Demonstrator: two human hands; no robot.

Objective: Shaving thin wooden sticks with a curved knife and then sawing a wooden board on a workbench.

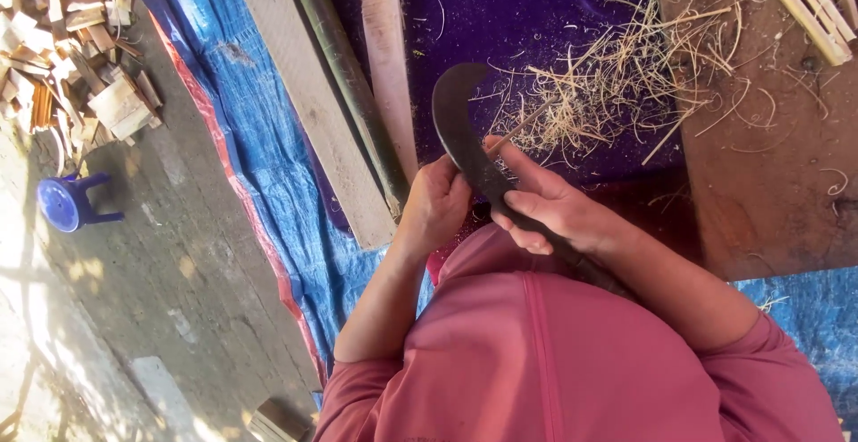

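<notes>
My right hand [547, 208] grips the handle of a dark curved knife [458, 118], its hooked blade pointing up and away from me. My left hand [436, 202] is closed beside the blade's lower part, fingers curled at its left side, pinching a thin bamboo sliver [527, 122] that runs up to the right across the blade. Both hands meet just in front of my pink shirt. A pile of pale bamboo shavings [617, 84] lies beyond the knife on a purple cloth [483, 13].
A green bamboo pole [344, 75] and two wooden planks [308, 93] lie on a blue tarp [259, 138] to the left. A brown board [769, 165] holds split bamboo strips [809, 4] at right. Chopped wood pieces [71, 49] and a small blue stool [67, 202] sit on the concrete.
</notes>
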